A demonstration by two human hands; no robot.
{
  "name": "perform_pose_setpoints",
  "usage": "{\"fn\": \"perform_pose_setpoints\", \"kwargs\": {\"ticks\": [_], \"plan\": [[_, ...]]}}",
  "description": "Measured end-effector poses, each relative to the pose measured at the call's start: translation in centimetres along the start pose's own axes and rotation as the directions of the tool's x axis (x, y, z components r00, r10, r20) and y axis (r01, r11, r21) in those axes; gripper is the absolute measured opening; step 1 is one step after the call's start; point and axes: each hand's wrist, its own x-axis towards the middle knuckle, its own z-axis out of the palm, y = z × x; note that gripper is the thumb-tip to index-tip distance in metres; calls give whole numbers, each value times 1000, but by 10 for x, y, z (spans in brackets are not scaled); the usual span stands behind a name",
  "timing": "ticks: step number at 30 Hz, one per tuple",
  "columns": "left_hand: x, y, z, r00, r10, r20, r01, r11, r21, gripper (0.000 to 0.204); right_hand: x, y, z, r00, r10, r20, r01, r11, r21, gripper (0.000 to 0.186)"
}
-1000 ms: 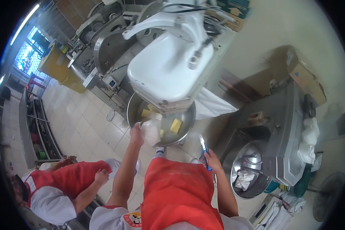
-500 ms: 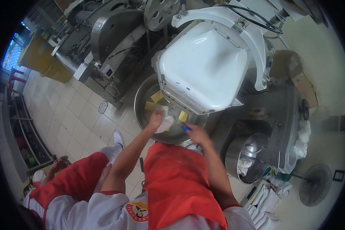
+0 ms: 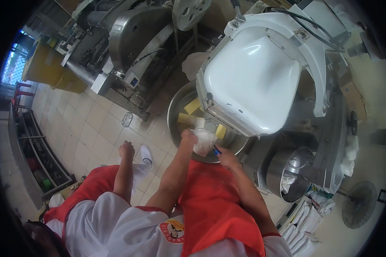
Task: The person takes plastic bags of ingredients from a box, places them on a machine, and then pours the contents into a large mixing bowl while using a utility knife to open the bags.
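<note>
A wide metal mixing bowl (image 3: pixel 170 125) stands in front of me with several yellow blocks (image 3: pixel 192 106) in it that look like butter or margarine. Over its near half, my left hand (image 3: pixel 189 136) is closed on a crumpled translucent plastic bag (image 3: pixel 205 140). A paler block (image 3: pixel 200 123) shows just beyond the bag; whether it touches the bag I cannot tell. At the bowl's near right rim my right hand (image 3: pixel 230 159) grips a small blue-handled tool (image 3: pixel 217 150), its tip close to the bag. The tool's exact kind is unclear.
The white mixer head (image 3: pixel 253 81) overhangs the bowl's far right side. Another metal bowl (image 3: pixel 287 180) stands to the right. Beside my left arm, a co-worker in a red apron holds out a hand (image 3: pixel 126 150). A metal machine (image 3: pixel 133 43) stands at far left.
The whole view has shifted, so the bowl appears further right. The pale block now shows beyond the bag. Both hands have drawn slightly nearer me, and the co-worker's hand has come up and forward.
</note>
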Motion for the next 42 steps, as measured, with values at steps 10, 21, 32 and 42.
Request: {"fn": "perform_pose_setpoints", "kwargs": {"ticks": [10, 21, 32, 42], "plan": [[3, -20, -17, 951, -240, 195, 262, 961, -94, 36, -4, 13, -12, 988, 105, 116, -124, 978, 169, 49], [9, -28, 1, 946, -253, 200, 267, 963, -43, 41, 15, 42, 4, 995, -51, -82, 63, 985, 159, 50], [-4, -40, -1, 970, -199, 142, 209, 976, -60, 46, -2, 61, -7, 980, -23, 199, -18, 979, 204, 52], [-116, -56, 25, 809, -226, 543, 155, 973, 174, 51, 5, 109, -18, 969, -27, 244, -69, 924, 377, 52]]}}
